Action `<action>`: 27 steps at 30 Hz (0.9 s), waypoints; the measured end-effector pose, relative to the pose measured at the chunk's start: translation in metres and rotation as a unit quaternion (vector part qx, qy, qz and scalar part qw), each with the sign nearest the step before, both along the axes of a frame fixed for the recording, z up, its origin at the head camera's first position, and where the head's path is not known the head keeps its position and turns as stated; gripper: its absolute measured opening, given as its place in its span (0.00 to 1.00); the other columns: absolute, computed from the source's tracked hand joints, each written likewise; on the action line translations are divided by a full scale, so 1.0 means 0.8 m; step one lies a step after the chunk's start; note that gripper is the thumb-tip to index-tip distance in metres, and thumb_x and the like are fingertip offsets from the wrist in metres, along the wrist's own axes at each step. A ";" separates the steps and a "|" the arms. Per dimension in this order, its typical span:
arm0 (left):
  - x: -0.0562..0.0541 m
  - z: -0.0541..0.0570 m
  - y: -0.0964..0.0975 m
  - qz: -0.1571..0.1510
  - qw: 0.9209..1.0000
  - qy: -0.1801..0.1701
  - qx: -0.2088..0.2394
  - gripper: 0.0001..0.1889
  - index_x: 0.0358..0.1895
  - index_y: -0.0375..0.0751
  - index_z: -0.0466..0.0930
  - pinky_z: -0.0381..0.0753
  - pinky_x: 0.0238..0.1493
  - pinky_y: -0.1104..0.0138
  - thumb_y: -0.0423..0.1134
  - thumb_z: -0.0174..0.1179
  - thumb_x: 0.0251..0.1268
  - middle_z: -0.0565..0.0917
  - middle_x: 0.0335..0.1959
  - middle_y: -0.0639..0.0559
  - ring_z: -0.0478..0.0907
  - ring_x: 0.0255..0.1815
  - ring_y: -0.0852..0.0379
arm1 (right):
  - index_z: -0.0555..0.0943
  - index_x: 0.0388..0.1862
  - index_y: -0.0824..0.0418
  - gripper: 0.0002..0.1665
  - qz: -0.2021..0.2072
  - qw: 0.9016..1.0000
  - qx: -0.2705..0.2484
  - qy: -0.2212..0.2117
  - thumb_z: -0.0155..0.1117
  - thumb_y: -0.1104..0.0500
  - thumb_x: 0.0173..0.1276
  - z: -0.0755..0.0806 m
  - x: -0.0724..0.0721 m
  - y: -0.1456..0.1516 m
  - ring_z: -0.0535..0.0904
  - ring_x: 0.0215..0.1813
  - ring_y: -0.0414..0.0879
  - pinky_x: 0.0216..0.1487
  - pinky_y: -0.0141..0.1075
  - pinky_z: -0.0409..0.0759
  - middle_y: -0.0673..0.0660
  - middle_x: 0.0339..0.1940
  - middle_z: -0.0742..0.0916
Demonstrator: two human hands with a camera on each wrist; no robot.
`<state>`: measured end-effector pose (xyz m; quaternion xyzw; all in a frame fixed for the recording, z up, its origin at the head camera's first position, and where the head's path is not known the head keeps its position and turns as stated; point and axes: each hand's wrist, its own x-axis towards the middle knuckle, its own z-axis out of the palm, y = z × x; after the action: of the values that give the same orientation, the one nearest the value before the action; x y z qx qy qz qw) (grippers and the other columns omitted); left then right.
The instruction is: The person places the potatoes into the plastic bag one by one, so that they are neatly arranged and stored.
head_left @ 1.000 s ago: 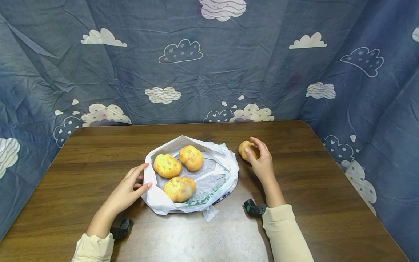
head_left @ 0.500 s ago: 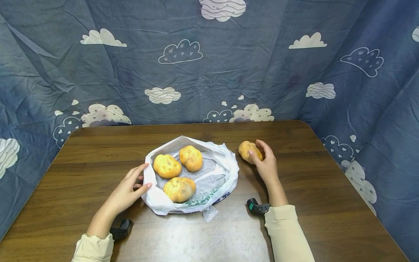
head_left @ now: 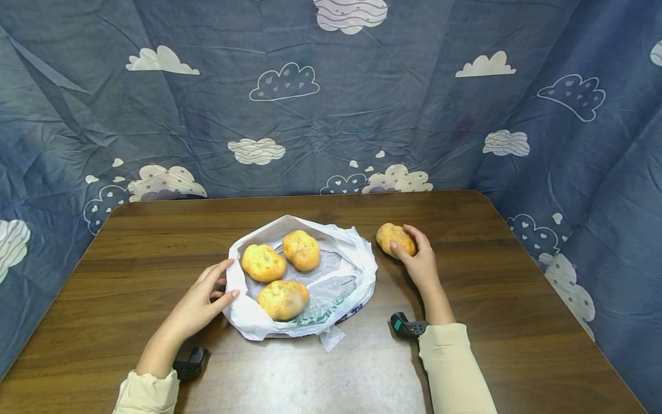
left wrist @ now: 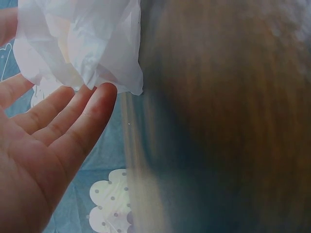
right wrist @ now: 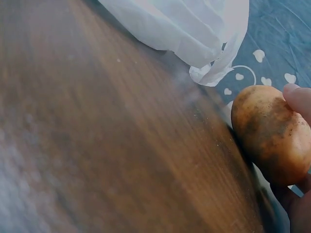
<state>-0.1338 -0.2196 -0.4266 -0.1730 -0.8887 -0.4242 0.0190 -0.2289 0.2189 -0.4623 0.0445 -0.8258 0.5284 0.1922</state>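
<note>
A white plastic bag (head_left: 362, 270) lies wide open on the table, its rim folded outward. Inside it are three potatoes: one at the left (head_left: 264, 263), one at the back (head_left: 301, 250) and one at the front (head_left: 283, 300). My left hand (head_left: 199, 302) touches the bag's left side with extended fingers (left wrist: 82, 121), thumb apart from them. To the right of the bag, my right hand (head_left: 421, 261) holds another potato (head_left: 395, 240) between thumb and fingers. Dark, soil-like patches show on this potato (right wrist: 267, 131) in the right wrist view.
The brown wooden table (head_left: 517, 322) ends at a blue cloud-print curtain (head_left: 289, 126) behind and at the right. Black wrist devices sit under the left wrist (head_left: 191, 363) and the right wrist (head_left: 408, 326).
My right hand has shifted a little right and back toward me on the potato, so more of the potato shows. My left hand and the bag have stayed put.
</note>
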 end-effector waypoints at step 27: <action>0.000 -0.001 0.000 0.000 1.000 0.001 -0.006 0.32 0.66 0.37 0.55 0.77 0.44 0.58 0.36 0.58 0.61 0.62 0.59 0.38 0.71 0.49 0.44 | 0.71 0.58 0.60 0.35 -0.018 0.999 0.028 -0.022 0.71 0.55 0.51 -0.002 0.000 -0.001 0.67 0.55 0.54 0.55 0.48 0.66 0.62 0.55 0.73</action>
<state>-0.1337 -0.2193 -0.4273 -0.1733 -0.8914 -0.4183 0.0190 -0.2290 0.2183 -0.4638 0.0233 -0.8450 0.5025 0.1816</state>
